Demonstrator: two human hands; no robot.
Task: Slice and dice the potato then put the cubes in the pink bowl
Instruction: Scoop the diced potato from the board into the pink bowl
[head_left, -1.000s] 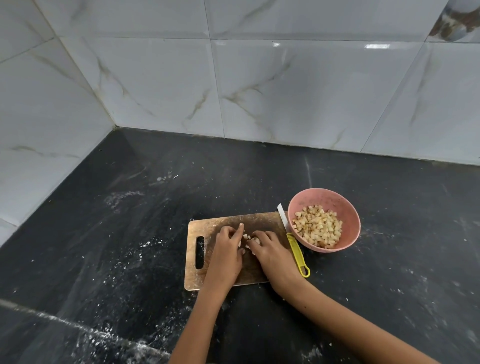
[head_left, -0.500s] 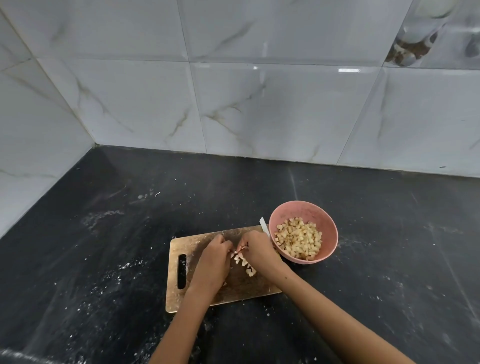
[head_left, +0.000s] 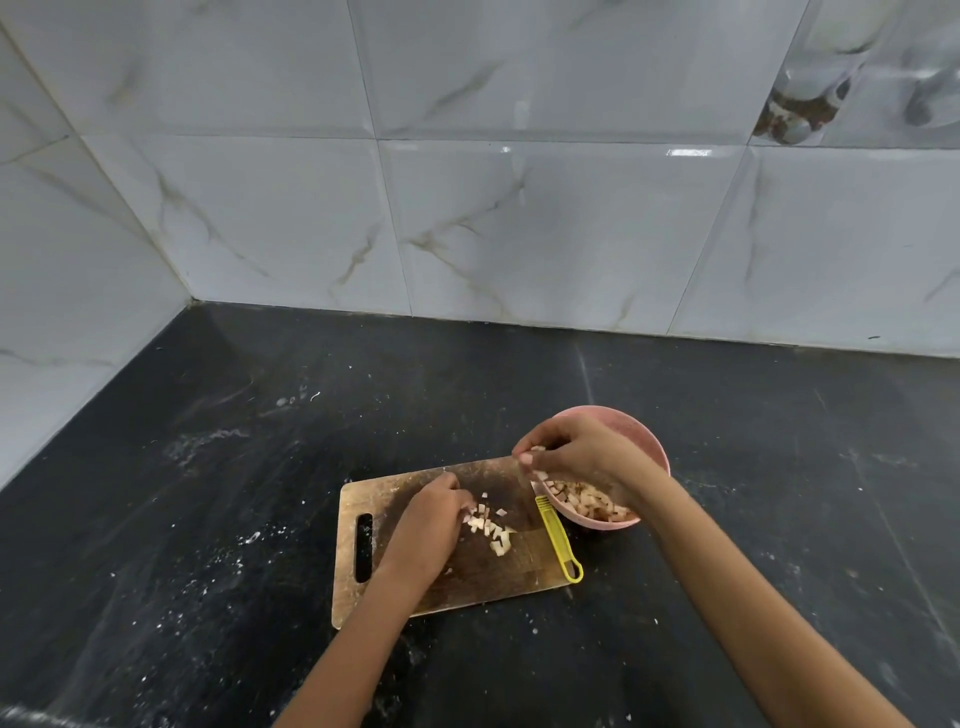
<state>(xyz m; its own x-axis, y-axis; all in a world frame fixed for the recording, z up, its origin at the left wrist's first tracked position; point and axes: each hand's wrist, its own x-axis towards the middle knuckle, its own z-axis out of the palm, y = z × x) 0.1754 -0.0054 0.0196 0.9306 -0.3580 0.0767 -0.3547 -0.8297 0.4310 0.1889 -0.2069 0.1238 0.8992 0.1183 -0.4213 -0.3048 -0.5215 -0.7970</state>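
A wooden cutting board (head_left: 519, 577) lies on the black counter. Several pale potato cubes (head_left: 491, 527) lie loose on its middle. My left hand (head_left: 428, 525) rests on the board with its fingertips touching the left side of that pile. My right hand (head_left: 576, 452) hovers over the pink bowl (head_left: 647, 441), fingers curled round a few cubes, and one cube falls below it. The bowl holds many potato cubes (head_left: 589, 504). A knife with a yellow handle (head_left: 558, 538) lies along the board's right edge, its blade hidden under my right hand.
White marble-look tiles (head_left: 519, 208) close off the counter at the back and on the left. The black counter (head_left: 208, 493) carries white starchy specks around the board.
My right hand has lifted off the board with cubes and moved right, over the pink bowl. My left hand stays on the board by the remaining cubes. The camera has tilted up.
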